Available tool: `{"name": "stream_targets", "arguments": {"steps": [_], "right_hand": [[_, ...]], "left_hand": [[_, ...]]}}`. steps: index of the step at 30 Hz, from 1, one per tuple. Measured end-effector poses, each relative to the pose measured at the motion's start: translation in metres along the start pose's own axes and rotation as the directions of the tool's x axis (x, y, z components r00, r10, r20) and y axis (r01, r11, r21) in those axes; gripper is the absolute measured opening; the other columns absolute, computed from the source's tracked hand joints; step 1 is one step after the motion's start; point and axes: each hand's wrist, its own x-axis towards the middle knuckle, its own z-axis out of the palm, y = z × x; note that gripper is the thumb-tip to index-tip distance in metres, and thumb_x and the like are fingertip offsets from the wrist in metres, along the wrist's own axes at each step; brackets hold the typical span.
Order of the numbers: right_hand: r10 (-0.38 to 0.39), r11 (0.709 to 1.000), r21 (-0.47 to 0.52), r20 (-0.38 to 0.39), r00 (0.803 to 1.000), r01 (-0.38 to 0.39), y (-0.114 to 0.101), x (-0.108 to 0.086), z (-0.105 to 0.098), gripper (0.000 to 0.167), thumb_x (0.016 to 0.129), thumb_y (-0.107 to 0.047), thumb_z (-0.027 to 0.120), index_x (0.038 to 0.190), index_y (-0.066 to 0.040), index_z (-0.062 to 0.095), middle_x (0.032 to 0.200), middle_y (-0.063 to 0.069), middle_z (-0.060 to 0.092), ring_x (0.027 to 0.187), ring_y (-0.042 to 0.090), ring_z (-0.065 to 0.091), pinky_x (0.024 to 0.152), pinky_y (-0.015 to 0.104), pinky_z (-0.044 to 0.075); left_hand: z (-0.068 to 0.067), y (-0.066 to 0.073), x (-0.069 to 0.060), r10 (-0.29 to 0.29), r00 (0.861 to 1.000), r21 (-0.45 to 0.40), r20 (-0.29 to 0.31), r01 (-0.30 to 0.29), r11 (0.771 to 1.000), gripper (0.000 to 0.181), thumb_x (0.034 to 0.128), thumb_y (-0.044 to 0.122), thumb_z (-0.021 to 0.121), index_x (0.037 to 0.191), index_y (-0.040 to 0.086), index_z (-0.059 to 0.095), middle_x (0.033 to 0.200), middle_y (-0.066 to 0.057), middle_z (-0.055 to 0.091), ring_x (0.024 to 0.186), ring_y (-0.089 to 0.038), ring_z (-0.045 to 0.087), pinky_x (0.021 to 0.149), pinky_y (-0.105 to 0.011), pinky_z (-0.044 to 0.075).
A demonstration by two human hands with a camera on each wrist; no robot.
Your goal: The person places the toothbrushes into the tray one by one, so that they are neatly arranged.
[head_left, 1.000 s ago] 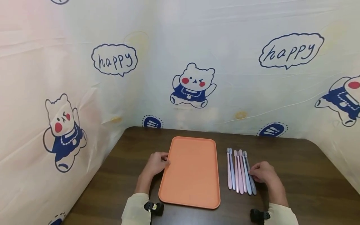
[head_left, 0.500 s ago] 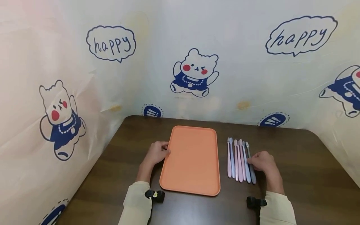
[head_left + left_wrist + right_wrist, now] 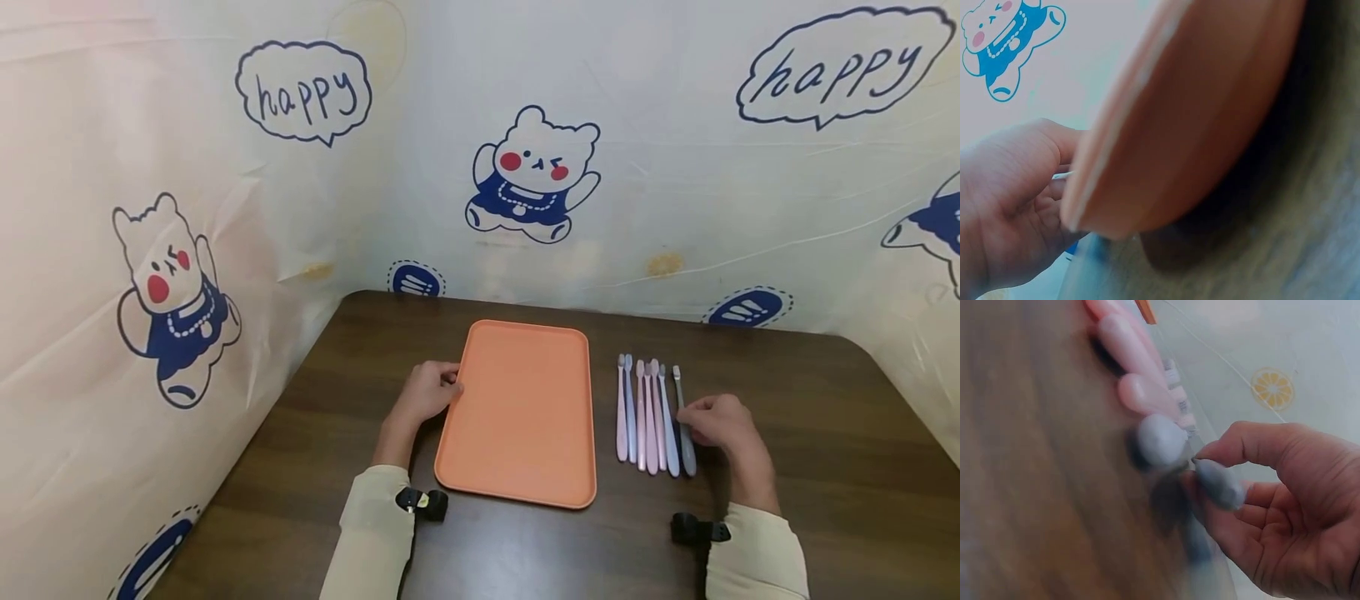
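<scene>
An orange rectangular tray (image 3: pixel 517 408) lies on the table, with my left hand (image 3: pixel 426 393) pinching its left rim. In the left wrist view the tray's side (image 3: pixel 1166 125) hides the fingertips. To the tray's right lies a row of pink and blue toothbrushes (image 3: pixel 651 425), heads pointing away from me. My right hand (image 3: pixel 723 423) pinches the dark grey toothbrush (image 3: pixel 687 454) at the row's right end, thumb and fingers on its handle (image 3: pixel 1221 485). A gap separates it from the light blue toothbrush (image 3: pixel 670 446) beside it.
Everything lies on a dark wooden table (image 3: pixel 525 554) with rounded far corners. A pale printed curtain (image 3: pixel 420 183) with bear figures encloses its back and sides. A small black wrist camera (image 3: pixel 431 505) sits on the left sleeve, another camera (image 3: pixel 686 528) on the right.
My right hand has drawn the grey toothbrush to the right, apart from the light blue one. My left hand stays on the tray rim. The head view has tilted downward.
</scene>
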Motion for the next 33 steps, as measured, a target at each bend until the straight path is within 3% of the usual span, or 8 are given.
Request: {"name": "stream_targets", "arguments": {"steps": [10, 21, 33], "right_hand": [[-0.023, 0.993, 0.113, 0.06, 0.998, 0.016, 0.004, 0.001, -0.008, 0.047, 0.099, -0.02, 0.061, 0.13, 0.015, 0.058, 0.122, 0.03, 0.061, 0.093, 0.017, 0.066, 0.084, 0.036, 0.063], [-0.044, 0.966, 0.258, 0.037, 0.998, 0.033, 0.009, -0.004, -0.005, 0.05, 0.101, -0.02, 0.062, 0.137, 0.014, 0.052, 0.13, 0.032, 0.059, 0.088, 0.008, 0.066, 0.08, 0.029, 0.063], [-0.119, 0.946, 0.305, 0.016, 0.993, 0.109, -0.005, -0.007, 0.003, 0.053, 0.102, -0.02, 0.06, 0.141, 0.014, 0.048, 0.135, 0.031, 0.056, 0.091, 0.005, 0.065, 0.082, 0.027, 0.062]], "left_hand": [[-0.003, 0.004, -0.001, -0.012, 1.0, -0.006, 0.01, 0.012, 1.0, 0.04, 0.0957, 0.011, 0.067, 0.135, 0.003, 0.065, 0.107, -0.012, 0.071, 0.081, -0.018, 0.062, 0.069, -0.026, 0.052], [0.0, 0.003, -0.001, 0.01, 1.0, -0.007, 0.011, -0.01, 1.0, 0.037, 0.0951, 0.009, 0.067, 0.132, 0.004, 0.068, 0.097, -0.01, 0.071, 0.072, -0.015, 0.061, 0.064, -0.025, 0.049], [0.001, 0.004, -0.001, -0.009, 1.0, -0.025, 0.004, 0.009, 1.0, 0.039, 0.0947, 0.009, 0.067, 0.133, 0.003, 0.067, 0.1, -0.011, 0.071, 0.074, -0.016, 0.061, 0.063, -0.024, 0.049]]}}
